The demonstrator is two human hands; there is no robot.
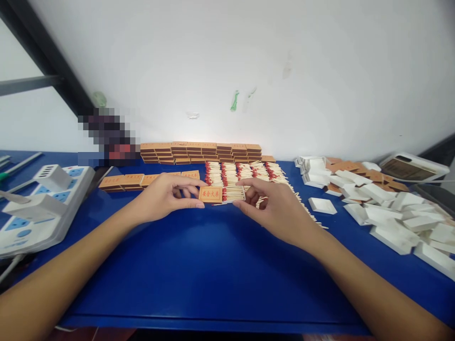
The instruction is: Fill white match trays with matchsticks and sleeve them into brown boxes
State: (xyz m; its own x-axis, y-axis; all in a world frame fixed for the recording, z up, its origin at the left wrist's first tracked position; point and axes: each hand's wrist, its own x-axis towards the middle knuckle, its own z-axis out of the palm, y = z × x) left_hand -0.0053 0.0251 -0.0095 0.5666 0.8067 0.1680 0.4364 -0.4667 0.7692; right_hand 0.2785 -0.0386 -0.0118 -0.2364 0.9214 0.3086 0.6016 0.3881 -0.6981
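My left hand point(167, 196) pinches an orange matchbox sleeve point(210, 194) with red characters on it. My right hand point(273, 206) grips a white inner tray full of red-tipped matches point(233, 192), partly inside the sleeve's right end. Both hands hover just above the blue table point(213, 265), near its middle. Behind them lies a row of loose matches point(245, 171) in bundles.
Stacked orange matchboxes point(201, 152) line the wall, and a few more point(124, 182) lie at the left. White empty trays point(387, 208) are heaped at the right with some orange sleeves point(350, 166). A white power strip with plugs point(39, 203) sits at the left edge.
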